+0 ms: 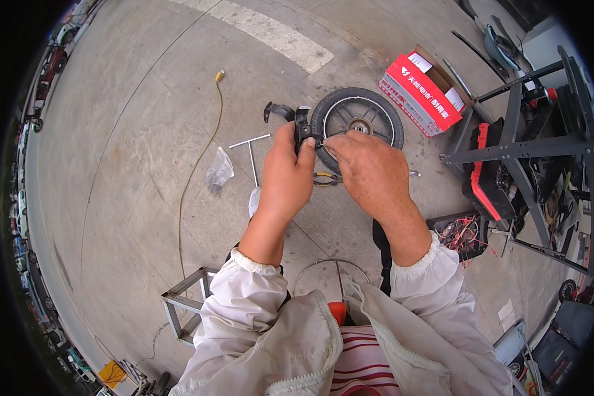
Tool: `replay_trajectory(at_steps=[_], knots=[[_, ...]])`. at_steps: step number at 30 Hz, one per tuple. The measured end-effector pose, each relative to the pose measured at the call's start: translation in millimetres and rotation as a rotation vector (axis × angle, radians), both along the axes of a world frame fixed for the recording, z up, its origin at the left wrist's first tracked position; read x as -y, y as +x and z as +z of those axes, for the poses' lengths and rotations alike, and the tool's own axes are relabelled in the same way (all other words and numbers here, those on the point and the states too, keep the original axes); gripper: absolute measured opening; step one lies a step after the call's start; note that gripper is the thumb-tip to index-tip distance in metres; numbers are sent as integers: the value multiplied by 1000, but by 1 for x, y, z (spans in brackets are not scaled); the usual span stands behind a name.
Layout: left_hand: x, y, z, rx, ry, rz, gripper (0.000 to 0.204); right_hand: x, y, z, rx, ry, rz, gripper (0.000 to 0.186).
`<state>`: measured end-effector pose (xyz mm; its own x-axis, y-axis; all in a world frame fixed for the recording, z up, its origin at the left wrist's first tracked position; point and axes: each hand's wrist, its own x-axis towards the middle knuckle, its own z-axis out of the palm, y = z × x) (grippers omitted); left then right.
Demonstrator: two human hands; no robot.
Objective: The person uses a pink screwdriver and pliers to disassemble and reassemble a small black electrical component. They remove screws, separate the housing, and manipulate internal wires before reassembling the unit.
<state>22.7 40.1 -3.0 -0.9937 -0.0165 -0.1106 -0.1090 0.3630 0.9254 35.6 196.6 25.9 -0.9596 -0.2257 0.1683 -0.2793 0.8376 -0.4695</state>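
Note:
My left hand (289, 175) is closed around a black holder with curved claws (302, 120), which looks like a phone mount. Its claws stick out beyond the fingers, one reaching up and to the left. At the holder's right side, my right hand (374, 170) has thumb and fingers pinched together. Whatever small part sits in that pinch is mostly hidden by the fingertips. Behind both hands, a black spoked wheel with its tyre (360, 124) lies flat on the ground. Pliers with yellow-and-black handles (325, 178) lie at the wheel's near edge, between my hands.
A T-shaped wrench (252, 158) and a clear plastic bag (220, 171) lie left of my hands, beside a yellow cord (200, 148). A red open carton (424, 92) stands at the far right. Nearer are a metal rack (518, 153), red wires (461, 234) and a metal frame stool (186, 302).

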Motion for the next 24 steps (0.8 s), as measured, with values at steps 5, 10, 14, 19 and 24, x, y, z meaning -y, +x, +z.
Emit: replay_trajectory(at_steps=[5,10,14,19,24], knots=[[-2,1,8,-30,-75,0,30,0,0,0,7,7,1,22],[0,-1,12,163,175,13,25,0,-1,1,-9,-25,-20,19],[-1,-7,11,320,795,121,19,2,-3,1,-47,-155,-52,16],[-2,-8,10,271,1007,214,16,7,-5,0,-3,-315,-57,16],[1,-9,2,226,1046,199,12,11,-6,-2,-16,-382,-73,16]])
